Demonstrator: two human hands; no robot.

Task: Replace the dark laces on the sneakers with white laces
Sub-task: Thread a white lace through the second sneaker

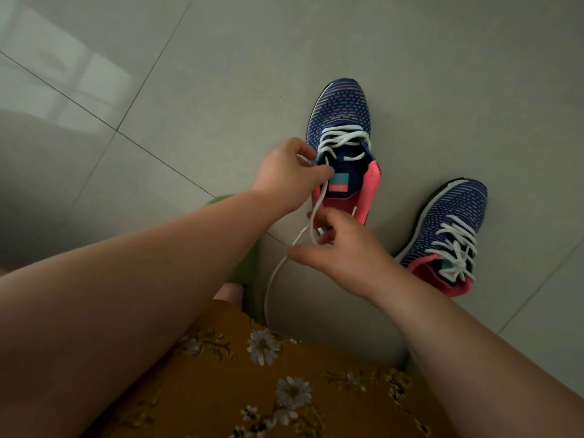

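White lace (311,222) runs loose from the near sneaker (343,147) on the floor (189,74); the left hand (289,172) pinches it at an upper eyelet, the right hand (341,251) pinches its trailing length. A hard tug could unthread rows or leave uneven ends.

This looks like a room in a home, though the downward view shows only the floor. The floor (347,42) is laid with large, pale grey glossy tiles with thin dark grout lines running diagonally. A bright window reflection (63,77) lies on the tiles at the upper left, so daylight enters from that side. Two sneakers (343,121) sit directly on the tiles, as they would in a hallway or living room. The person sits low above the floor in a mustard floral dress (268,374), ordinary house wear. A green edge (245,273) beside the dress may be a stool or slipper; it is unclear.
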